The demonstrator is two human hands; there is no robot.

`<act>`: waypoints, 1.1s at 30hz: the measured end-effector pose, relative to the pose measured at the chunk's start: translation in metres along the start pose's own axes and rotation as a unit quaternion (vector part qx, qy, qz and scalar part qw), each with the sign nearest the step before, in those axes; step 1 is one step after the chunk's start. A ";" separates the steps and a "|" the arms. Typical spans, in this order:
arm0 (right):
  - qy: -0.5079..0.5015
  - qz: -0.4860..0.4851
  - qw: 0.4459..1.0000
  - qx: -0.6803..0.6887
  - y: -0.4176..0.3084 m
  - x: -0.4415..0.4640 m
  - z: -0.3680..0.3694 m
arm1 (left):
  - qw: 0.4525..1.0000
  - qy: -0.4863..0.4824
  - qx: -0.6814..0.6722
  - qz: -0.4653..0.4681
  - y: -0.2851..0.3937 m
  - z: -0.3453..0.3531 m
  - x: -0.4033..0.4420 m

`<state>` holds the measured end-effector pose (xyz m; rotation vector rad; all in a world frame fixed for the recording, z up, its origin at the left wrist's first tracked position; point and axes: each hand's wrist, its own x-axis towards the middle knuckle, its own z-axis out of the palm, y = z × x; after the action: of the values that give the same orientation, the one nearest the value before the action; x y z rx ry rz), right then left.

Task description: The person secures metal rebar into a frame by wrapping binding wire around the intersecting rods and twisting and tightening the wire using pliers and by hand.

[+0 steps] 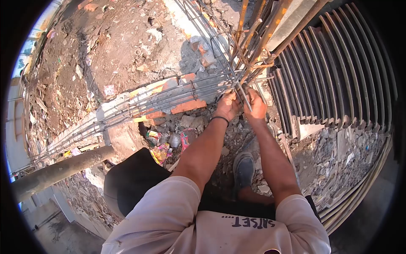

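Note:
At the corner where steel reinforcing bars meet, my two hands work close together. My left hand (228,105) has its fingers curled in by the ends of the horizontal rebar cage (169,95). My right hand (256,106) is closed beside it, close to the foot of the upright rusty bars (256,46). A grey metal bar end (245,98) slants down between the hands and overlaps the right one. The fingertips are partly hidden among the bars, and whatever they pinch is too small to make out.
Stacked dark ribbed panels (334,67) stand close on the right. A brick course (186,106) runs under the cage. A thick round pole (63,171) lies at left. Rubble and coloured wrappers (161,153) cover the ground near my shoe (244,169). Long thin poles (359,190) lie lower right.

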<state>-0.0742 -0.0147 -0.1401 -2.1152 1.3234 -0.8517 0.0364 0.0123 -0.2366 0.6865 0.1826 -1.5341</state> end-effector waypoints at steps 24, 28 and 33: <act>-0.073 0.232 0.965 0.099 0.036 0.008 0.033 | 0.957 0.097 0.245 0.118 -0.025 -0.047 0.038; -0.013 0.266 0.950 0.160 0.037 0.007 0.042 | 0.986 0.097 0.088 0.102 -0.012 0.015 -0.001; -0.027 0.292 0.935 0.199 0.033 0.010 0.040 | 0.985 0.143 0.040 0.092 -0.014 0.025 -0.001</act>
<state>-0.0618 -0.0338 -0.1880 -1.3181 1.4845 -0.7166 0.0153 0.0018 -0.2206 0.9625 0.2663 -1.2670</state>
